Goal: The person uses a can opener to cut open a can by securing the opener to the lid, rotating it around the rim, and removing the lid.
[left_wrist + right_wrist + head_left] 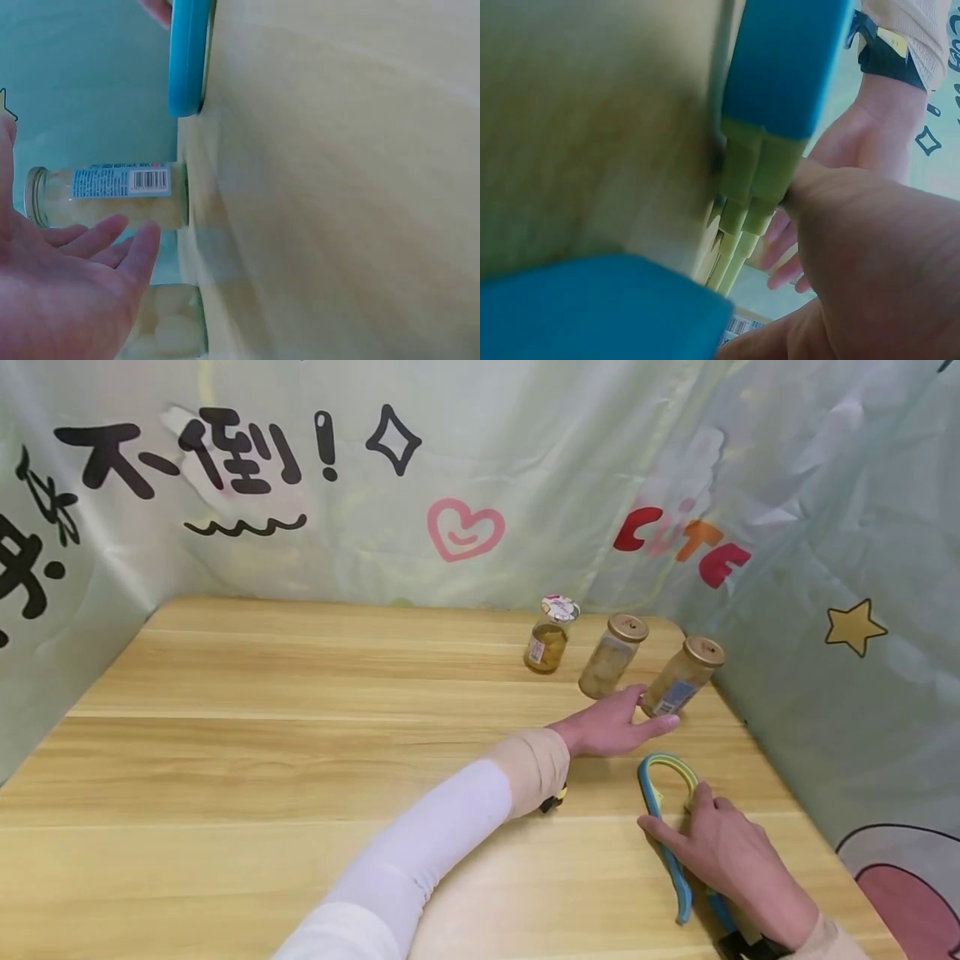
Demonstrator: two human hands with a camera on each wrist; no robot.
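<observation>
My left hand [611, 724] reaches toward the rightmost jar [684, 675], fingers extended and thumb apart. That glass jar has a gold lid, pale contents and a blue barcode label [124, 181]; the left fingertips [142, 247] are right beside it. A second gold-lidded jar [611, 656] stands just behind the left hand. In the head view, my right hand [731, 852] holds a blue and yellow-green jar opener [666, 852] low over the table, thumb across one handle, fingers at the other side. Its stepped inner teeth [754, 180] show in the right wrist view; the palm is hidden.
A smaller jar [549, 639] with a patterned lid and yellowish contents stands left of the other two. The wooden table [262, 760] meets a printed cloth [337, 552] at its back and right edges.
</observation>
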